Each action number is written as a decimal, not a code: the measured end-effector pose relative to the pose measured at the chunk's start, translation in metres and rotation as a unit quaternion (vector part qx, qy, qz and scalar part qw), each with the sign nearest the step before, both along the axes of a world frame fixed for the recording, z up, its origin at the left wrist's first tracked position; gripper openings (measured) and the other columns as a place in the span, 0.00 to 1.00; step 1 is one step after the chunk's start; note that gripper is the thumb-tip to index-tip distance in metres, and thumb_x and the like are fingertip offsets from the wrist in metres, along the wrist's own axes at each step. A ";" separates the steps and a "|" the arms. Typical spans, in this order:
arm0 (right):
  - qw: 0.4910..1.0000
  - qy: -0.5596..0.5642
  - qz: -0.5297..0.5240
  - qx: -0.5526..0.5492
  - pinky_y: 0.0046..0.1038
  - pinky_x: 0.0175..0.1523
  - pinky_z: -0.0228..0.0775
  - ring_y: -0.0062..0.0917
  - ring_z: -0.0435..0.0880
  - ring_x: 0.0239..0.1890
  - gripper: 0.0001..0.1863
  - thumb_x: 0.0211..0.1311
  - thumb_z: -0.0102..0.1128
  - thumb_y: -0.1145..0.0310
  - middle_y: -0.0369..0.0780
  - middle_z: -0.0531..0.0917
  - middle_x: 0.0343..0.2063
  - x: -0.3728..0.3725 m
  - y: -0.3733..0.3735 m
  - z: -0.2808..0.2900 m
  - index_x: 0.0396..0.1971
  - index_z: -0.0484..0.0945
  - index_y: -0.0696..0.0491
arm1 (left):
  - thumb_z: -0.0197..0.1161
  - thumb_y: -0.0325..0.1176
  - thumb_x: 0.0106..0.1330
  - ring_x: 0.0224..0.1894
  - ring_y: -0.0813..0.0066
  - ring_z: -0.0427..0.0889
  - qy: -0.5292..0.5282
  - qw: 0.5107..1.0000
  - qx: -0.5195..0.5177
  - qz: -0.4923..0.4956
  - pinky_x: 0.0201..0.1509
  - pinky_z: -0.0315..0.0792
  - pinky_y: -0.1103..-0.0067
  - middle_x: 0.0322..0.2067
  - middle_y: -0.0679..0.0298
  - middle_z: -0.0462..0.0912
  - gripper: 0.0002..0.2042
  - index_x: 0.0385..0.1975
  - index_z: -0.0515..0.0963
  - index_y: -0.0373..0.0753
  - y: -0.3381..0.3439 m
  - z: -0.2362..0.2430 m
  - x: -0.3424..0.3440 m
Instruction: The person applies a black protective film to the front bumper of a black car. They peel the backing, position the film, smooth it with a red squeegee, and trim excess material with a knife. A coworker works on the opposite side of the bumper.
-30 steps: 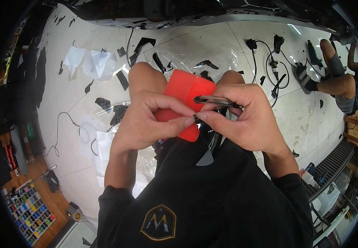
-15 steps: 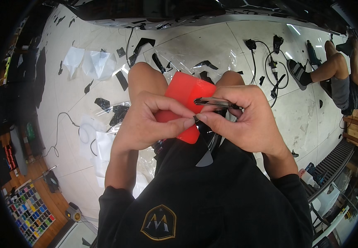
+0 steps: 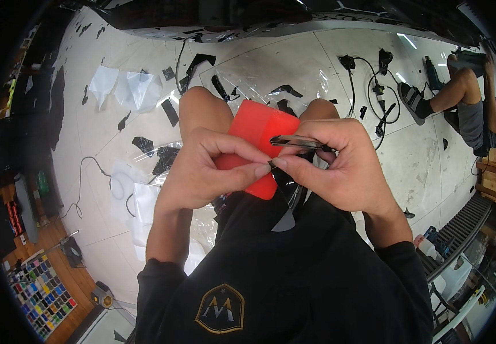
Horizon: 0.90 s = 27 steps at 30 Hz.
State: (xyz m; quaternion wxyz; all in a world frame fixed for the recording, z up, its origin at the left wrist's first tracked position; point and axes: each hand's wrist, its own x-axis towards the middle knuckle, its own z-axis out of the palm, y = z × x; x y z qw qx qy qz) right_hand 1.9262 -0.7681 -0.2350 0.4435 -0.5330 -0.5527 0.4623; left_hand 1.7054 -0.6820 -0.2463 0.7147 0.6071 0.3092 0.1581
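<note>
Left hand (image 3: pixel 193 172) and right hand (image 3: pixel 351 163) pinch black film (image 3: pixel 283 184) by its tip, probably the best hold; it seems light, bendy, slick; the right also grips a knife (image 3: pixel 302 141).

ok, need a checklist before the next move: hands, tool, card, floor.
1. Left hand pinching the small dark piece: ok.
2. Right hand holding the slim tool: ok.
3. Tool tip well away from the left fingertips: not ok, looks close.
4. Blade retracted, if it has one: cannot tell.
5. Red card firmly gripped: cannot tell, left hand partly covers it.
6. Floor free of scraps: not ok, black scraps lie about.
</note>
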 end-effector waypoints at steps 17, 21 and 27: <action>1.000 -0.002 0.001 -0.011 0.15 0.27 0.58 0.09 0.75 0.25 0.06 0.56 0.70 0.76 0.33 0.84 0.24 0.000 0.000 0.002 0.33 0.85 0.60 | 0.68 0.20 0.63 0.30 0.87 0.80 -0.014 1.000 0.021 0.001 0.33 0.72 0.88 0.28 0.66 0.87 0.05 0.37 0.87 0.29 0.000 0.002 0.001; 1.000 0.014 0.001 -0.001 0.15 0.27 0.58 0.09 0.74 0.25 0.06 0.56 0.70 0.76 0.33 0.83 0.24 -0.001 0.000 0.001 0.33 0.85 0.61 | 0.68 0.20 0.63 0.32 0.86 0.81 -0.011 1.000 0.022 -0.002 0.37 0.74 0.87 0.30 0.64 0.87 0.06 0.37 0.86 0.29 0.000 0.004 0.000; 1.000 -0.002 -0.002 -0.013 0.15 0.27 0.58 0.09 0.74 0.24 0.05 0.56 0.70 0.76 0.32 0.83 0.23 -0.001 0.001 0.005 0.31 0.85 0.60 | 0.71 0.22 0.59 0.33 0.79 0.84 0.013 1.000 0.004 0.000 0.41 0.78 0.82 0.33 0.57 0.88 0.07 0.36 0.87 0.29 0.002 0.005 0.000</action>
